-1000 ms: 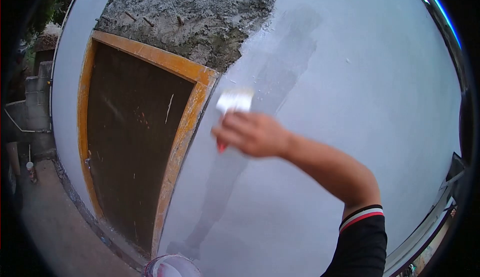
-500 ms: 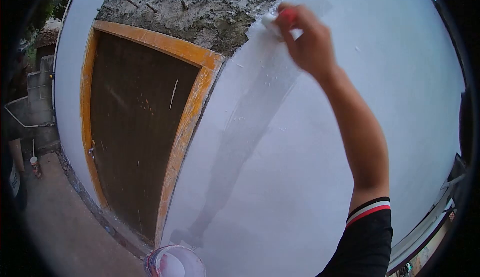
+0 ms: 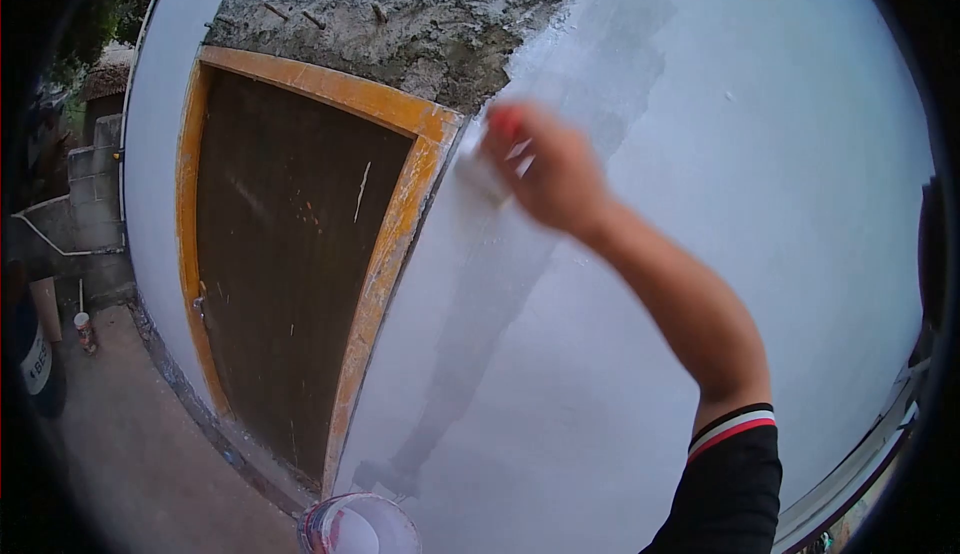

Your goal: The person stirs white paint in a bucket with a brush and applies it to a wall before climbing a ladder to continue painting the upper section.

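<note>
My right hand (image 3: 553,169) is closed round the red handle of a brush (image 3: 484,176), blurred by motion. The pale bristle end touches the white wall (image 3: 640,354) just right of the door frame's upper corner. Wet grey-looking streaks run down the wall below the hand and also show above it, beside the rough cement patch (image 3: 400,24). At the bottom stands a bucket (image 3: 395,524) with white liquid in it. My left hand is out of view.
A dark door (image 3: 290,254) in a yellow wooden frame (image 3: 385,244) is on the left. Rods stick out of the cement above it. A dark drum (image 3: 40,364) and a small can (image 3: 86,334) stand on the ground at far left.
My right hand has moved down and left with the brush, from beside the cement patch toward the door frame's corner. The wet area above is now uncovered. The view has shifted slightly.
</note>
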Tool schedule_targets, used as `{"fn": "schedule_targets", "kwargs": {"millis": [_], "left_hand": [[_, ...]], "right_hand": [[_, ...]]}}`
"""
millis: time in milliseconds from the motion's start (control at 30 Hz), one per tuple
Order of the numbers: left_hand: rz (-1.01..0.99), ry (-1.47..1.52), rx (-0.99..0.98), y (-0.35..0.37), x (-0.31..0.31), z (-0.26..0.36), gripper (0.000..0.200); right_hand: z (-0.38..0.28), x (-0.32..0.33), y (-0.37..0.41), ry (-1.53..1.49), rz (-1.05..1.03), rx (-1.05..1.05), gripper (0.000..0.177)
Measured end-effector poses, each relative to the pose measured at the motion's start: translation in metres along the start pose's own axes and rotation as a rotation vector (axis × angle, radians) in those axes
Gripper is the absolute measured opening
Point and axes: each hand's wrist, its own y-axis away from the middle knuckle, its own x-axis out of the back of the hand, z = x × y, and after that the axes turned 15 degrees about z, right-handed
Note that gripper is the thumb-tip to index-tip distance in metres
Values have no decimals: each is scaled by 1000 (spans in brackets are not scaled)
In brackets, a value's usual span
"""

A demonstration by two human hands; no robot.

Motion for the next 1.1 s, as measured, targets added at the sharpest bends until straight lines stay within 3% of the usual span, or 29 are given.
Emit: {"fn": "schedule_targets", "kwargs": {"millis": [33, 133, 200, 333, 367, 400, 467, 567, 667, 700, 733, 800, 867, 900, 1100], "left_hand": [[0, -3, 9, 0, -1, 2, 69], [1, -21, 41, 4, -2, 14, 69], [-1, -50, 67, 6, -3, 22, 69], [9, -15, -59, -39, -32, -49, 70], [-18, 24, 17, -33, -31, -36, 69], [-44, 61, 90, -22, -28, -8, 69], [-81, 77, 131, -14, -25, 13, 70], [-117, 39, 57, -17, -29, 19, 72], [-171, 24, 102, -31, -36, 13, 77], [-86, 88, -242, -50, -51, -25, 80], [-124, 88, -152, -46, -49, -14, 80], [-198, 87, 34, -31, -42, 18, 80], [-160, 94, -104, -32, -47, 9, 79], [-140, 94, -176, -34, -49, 3, 79], [-218, 255, 7, -31, -43, -18, 76]], "right_hand": [[3, 13, -23, 35, 70, -40, 18], [12, 41, -71, 236, 214, 108, 15], [17, 43, -75, 287, 257, 341, 15], [-6, 3, -8, 347, -44, 469, 16], [-18, -6, 17, 343, -147, 560, 18], [-26, -18, 44, 344, -122, 667, 17], [-47, -34, 82, 204, -116, 680, 18], [-60, -28, 88, -48, -317, 347, 20], [-30, -13, 45, -78, -126, 124, 22], [-17, -1, 23, -38, -87, 105, 20], [-3, 6, 3, 14, -2, 98, 18], [5, 24, -38, 56, 139, 103, 6], [15, 31, -57, 146, 252, 304, 11], [17, 29, -54, 157, 219, 310, 6], [-43, -27, 62, 176, -210, 556, 25]]}}
